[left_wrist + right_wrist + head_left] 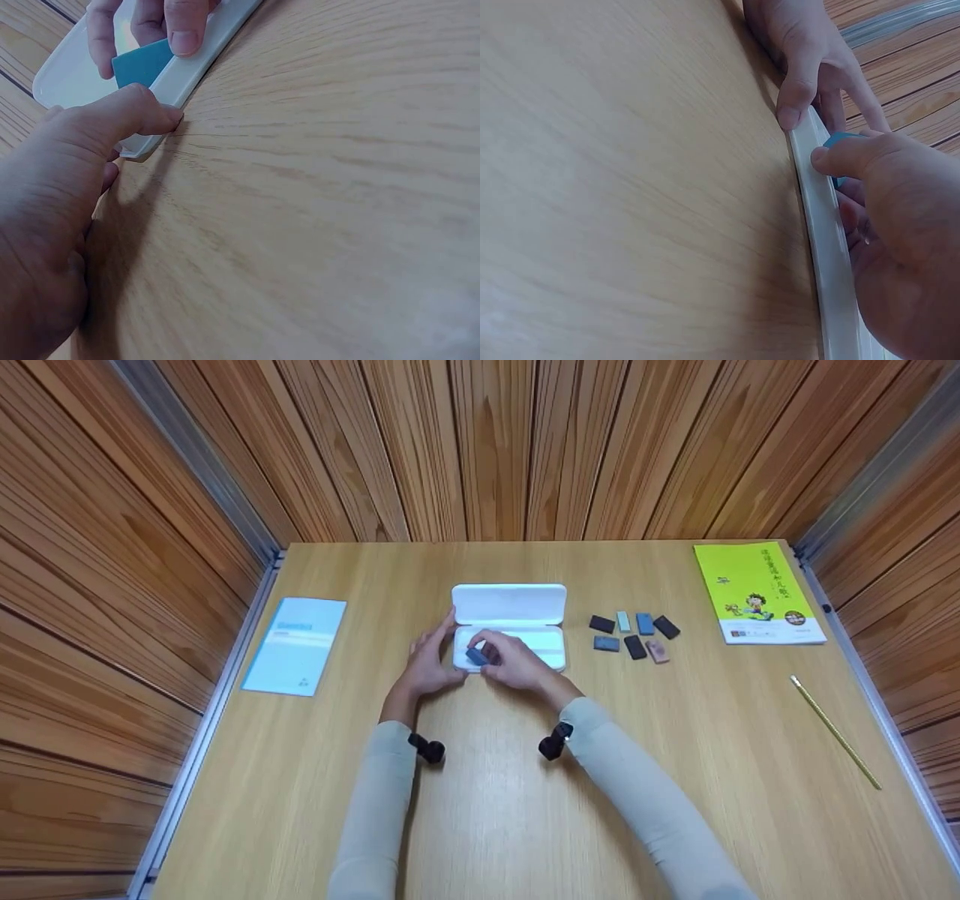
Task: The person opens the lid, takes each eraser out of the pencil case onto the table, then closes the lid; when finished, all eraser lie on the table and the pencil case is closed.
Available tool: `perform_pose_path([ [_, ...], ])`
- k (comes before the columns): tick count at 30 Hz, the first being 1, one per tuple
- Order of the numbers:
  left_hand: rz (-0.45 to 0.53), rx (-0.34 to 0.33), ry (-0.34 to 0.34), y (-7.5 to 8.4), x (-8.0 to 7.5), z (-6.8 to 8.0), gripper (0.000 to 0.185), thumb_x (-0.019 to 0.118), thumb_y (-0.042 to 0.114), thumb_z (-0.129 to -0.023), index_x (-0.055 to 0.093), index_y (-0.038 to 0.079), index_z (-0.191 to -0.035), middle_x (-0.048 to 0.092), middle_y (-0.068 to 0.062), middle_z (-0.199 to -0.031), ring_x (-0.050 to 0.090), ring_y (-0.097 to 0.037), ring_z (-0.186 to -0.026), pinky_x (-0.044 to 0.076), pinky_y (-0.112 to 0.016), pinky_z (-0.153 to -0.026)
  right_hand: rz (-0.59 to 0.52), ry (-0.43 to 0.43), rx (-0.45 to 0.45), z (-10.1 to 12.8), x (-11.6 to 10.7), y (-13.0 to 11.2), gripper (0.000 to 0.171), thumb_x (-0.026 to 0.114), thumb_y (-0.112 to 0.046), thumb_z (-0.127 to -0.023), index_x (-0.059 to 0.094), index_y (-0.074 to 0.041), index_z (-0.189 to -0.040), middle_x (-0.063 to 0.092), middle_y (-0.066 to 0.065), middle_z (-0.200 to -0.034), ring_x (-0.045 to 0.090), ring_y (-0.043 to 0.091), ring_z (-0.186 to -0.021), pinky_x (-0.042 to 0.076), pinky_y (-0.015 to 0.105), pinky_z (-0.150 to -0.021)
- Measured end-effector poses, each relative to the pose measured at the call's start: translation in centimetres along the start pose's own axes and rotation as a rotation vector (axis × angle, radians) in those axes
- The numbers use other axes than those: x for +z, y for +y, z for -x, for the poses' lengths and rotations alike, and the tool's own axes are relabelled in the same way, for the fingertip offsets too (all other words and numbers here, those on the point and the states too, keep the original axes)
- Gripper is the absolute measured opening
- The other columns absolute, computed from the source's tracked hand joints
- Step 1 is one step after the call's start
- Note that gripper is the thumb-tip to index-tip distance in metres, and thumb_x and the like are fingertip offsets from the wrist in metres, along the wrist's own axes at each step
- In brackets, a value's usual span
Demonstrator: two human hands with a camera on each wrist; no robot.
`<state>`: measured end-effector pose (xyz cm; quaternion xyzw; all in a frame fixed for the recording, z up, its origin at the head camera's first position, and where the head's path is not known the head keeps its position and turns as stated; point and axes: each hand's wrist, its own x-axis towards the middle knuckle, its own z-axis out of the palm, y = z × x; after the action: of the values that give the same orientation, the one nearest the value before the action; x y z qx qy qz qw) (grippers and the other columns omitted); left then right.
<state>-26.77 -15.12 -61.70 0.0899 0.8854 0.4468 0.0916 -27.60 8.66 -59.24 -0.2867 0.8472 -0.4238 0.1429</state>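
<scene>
A white pencil case [510,604] lies with its lid raised at the middle of the table. My left hand [429,661] holds its left end, the thumb at the front corner and the fingers along the side. Over the left part of the tray my right hand [517,661] pinches a blue eraser [477,656] between thumb and fingers. In the left wrist view the eraser [142,64] looks teal and tilted, just inside the near rim. The right fingers partly hide it in the right wrist view; I cannot tell whether it touches the tray floor.
Right of the case lie several small erasers, among them a black one [601,623], a blue one [606,643] and a pinkish one [657,651]. A light-blue notebook [294,646] is at left, a yellow-green book [759,592] at far right, with a pencil [836,732] below.
</scene>
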Motion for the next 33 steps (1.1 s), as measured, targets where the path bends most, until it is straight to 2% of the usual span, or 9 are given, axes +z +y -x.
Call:
perform_pose_path([
  [4, -0.007, -0.022, 0.003, 0.0, 0.1, 0.0, 0.126, 0.093, 0.02, -0.087, 0.013, 0.043, -0.181, 0.051, 0.003, -0.178, 0.038, -0.031, -0.16, 0.021, -0.063, -0.138, -0.012, -0.005, 0.032, 0.2, 0.0, -0.4, 0.038, 0.071, -0.002, -0.104, 0.064, -0.012, -0.14, 0.075, 0.017, -0.129, 0.072, 0.034, -0.119, 0.057, 0.053, -0.11],
  [11, 0.005, -0.034, 0.008, 0.0, 0.0, 0.1, 0.126, 0.093, 0.02, -0.085, 0.015, 0.045, -0.181, 0.051, 0.004, -0.179, 0.038, -0.032, -0.158, 0.024, -0.065, -0.137, -0.029, 0.012, 0.021, 0.2, 0.0, -0.6, 0.035, 0.071, 0.001, -0.104, 0.065, -0.01, -0.137, 0.076, 0.018, -0.128, 0.073, 0.035, -0.119, 0.057, 0.053, -0.109],
  [14, 0.005, -0.033, 0.002, -0.1, 0.0, 0.1, 0.126, 0.093, 0.021, -0.086, 0.013, 0.045, -0.181, 0.05, 0.004, -0.179, 0.038, -0.031, -0.158, 0.024, -0.065, -0.137, -0.055, 0.018, 0.051, 0.3, -0.2, -0.9, 0.033, 0.07, -0.001, -0.107, 0.065, -0.013, -0.138, 0.075, 0.016, -0.13, 0.072, 0.034, -0.121, 0.057, 0.053, -0.111],
  [21, 0.009, -0.042, 0.008, -0.1, 0.0, 0.2, 0.126, 0.093, 0.023, -0.085, 0.014, 0.047, -0.18, 0.049, 0.005, -0.18, 0.038, -0.032, -0.155, 0.026, -0.067, -0.136, -0.098, 0.042, 0.088, 0.6, -1.1, -1.0, 0.032, 0.069, -0.008, -0.11, 0.065, -0.018, -0.14, 0.072, 0.012, -0.127, 0.068, 0.028, -0.114, 0.055, 0.039, -0.096],
  [28, 0.008, 0.003, 0.003, -0.3, 0.2, 0.0, 0.126, 0.093, 0.022, -0.085, 0.015, 0.038, -0.182, 0.052, -0.001, -0.178, 0.039, -0.033, -0.16, 0.015, -0.06, -0.136, -0.093, 0.077, 0.061, 1.7, -2.5, -0.4, 0.033, 0.07, -0.008, -0.11, 0.066, -0.015, -0.142, 0.074, 0.015, -0.125, 0.068, 0.03, -0.111, 0.053, 0.035, -0.093],
  [33, 0.018, 0.002, -0.005, -0.2, 0.1, 0.0, 0.126, 0.092, 0.022, -0.087, 0.013, 0.04, -0.182, 0.05, 0.0, -0.179, 0.037, -0.033, -0.161, 0.014, -0.062, -0.137, -0.112, 0.101, 0.088, 3.1, -4.2, 0.4, 0.033, 0.07, -0.012, -0.111, 0.067, -0.018, -0.143, 0.072, 0.014, -0.127, 0.067, 0.029, -0.114, 0.052, 0.035, -0.098],
])
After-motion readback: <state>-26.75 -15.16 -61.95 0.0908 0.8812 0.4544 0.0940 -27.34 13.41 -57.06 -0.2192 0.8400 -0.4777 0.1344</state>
